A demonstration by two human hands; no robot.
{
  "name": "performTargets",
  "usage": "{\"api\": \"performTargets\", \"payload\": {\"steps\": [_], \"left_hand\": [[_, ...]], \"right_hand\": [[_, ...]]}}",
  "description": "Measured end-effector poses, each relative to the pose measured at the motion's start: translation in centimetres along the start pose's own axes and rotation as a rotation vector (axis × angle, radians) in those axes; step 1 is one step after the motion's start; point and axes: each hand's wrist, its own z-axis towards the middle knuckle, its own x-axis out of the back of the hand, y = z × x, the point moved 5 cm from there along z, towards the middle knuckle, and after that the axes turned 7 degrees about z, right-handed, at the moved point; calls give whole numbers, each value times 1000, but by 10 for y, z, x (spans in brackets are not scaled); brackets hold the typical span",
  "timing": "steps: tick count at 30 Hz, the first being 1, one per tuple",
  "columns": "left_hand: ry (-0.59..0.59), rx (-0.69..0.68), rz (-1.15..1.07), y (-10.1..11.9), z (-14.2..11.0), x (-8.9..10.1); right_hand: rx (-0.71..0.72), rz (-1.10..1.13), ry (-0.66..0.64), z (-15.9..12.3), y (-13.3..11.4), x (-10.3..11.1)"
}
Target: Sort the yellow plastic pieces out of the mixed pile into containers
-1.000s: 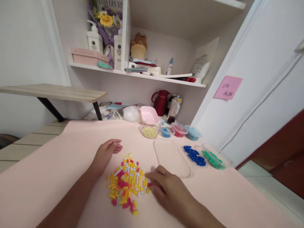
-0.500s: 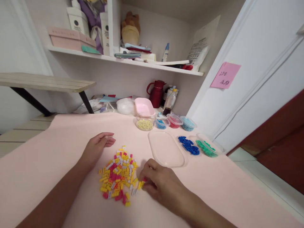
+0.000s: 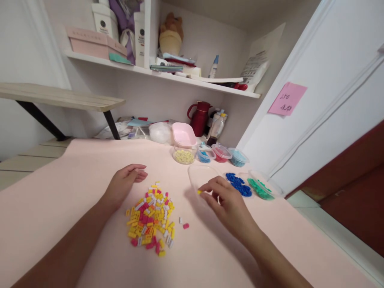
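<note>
A heap of small toy bricks (image 3: 151,218), yellow, pink, white and orange, lies on the pink tabletop. My right hand (image 3: 226,200) pinches a small yellow brick (image 3: 199,192) between thumb and fingertips, above the clear tray-like lid (image 3: 192,173), part of which it hides. Beyond the heap's upper left side, my left hand (image 3: 124,184) rests on its edge with fingers loosely extended and nothing in them. Just right of the heap sit a white brick (image 3: 180,220) and a pink brick (image 3: 186,226), apart from the others.
Behind the lid stand tubs of pale yellow pieces (image 3: 184,156), blue pieces (image 3: 204,157), red pieces (image 3: 221,154) and light blue pieces (image 3: 238,157). Dark blue pieces (image 3: 239,184) and green pieces (image 3: 261,189) are to the right. A pink container (image 3: 184,135) and red jug (image 3: 200,119) stand farther back.
My right hand has moved from the heap's right edge up and right to the lid, carrying a yellow brick. A white and a pink brick now show beside the heap. My left hand stays put.
</note>
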Motion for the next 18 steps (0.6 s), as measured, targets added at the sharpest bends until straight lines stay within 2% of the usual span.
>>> {"api": "performTargets", "payload": {"steps": [4,7,9,14,18], "left_hand": [[-4,-3,1,-2,2,0],[-4,5,2,-1,1,-1],[-8,8,1,0,0,-1],[-4,0,6,1,-1,-1],[-4,-5,6,0,-1,-2]], "right_hand": [[-53,-51,153,5,18,14],[-20,23,158,5,15,12],[29,67,59,3,6,4],[176,160,-318,-13,-28,-29],[158,76,-488,-27,-47,-48]]}}
